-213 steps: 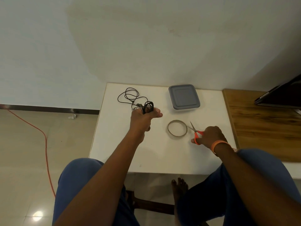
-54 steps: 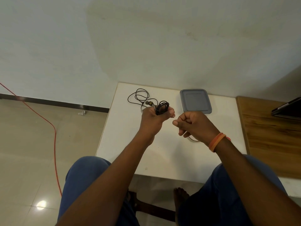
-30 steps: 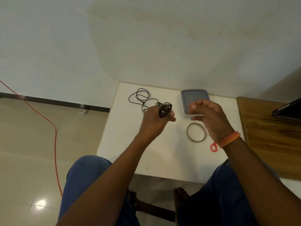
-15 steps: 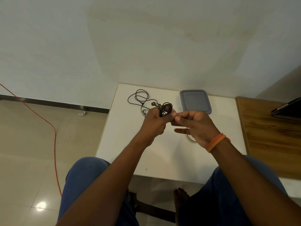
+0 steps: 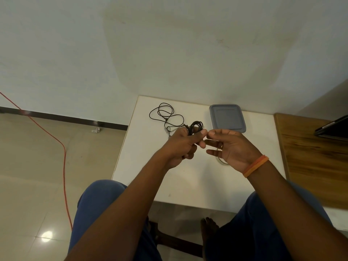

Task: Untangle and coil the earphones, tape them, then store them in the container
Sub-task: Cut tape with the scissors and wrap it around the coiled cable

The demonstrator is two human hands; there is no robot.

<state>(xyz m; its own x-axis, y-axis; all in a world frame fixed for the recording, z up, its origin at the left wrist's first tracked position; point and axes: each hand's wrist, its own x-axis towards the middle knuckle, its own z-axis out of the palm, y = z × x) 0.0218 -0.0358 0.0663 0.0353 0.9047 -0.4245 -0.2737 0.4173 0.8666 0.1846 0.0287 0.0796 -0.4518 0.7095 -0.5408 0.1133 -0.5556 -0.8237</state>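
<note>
The coil (image 5: 195, 127) of earphones sits above the table (image 5: 143, 147), gripped in the curled left hand (image 5: 180, 146). Far left, a loose cable (image 5: 165, 115) lies on the table. The right hand (image 5: 231, 147) is just beside it, thumb and forefinger pinched together; whether they hold tape I cannot tell. The lidded container (image 5: 227, 117) lies beyond.

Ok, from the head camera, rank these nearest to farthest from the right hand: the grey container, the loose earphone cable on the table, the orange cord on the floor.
From the right hand:
1. Grey container, just beyond it on the table.
2. Loose earphone cable, across to the left, past the left hand.
3. Orange cord, on the floor far left.
</note>
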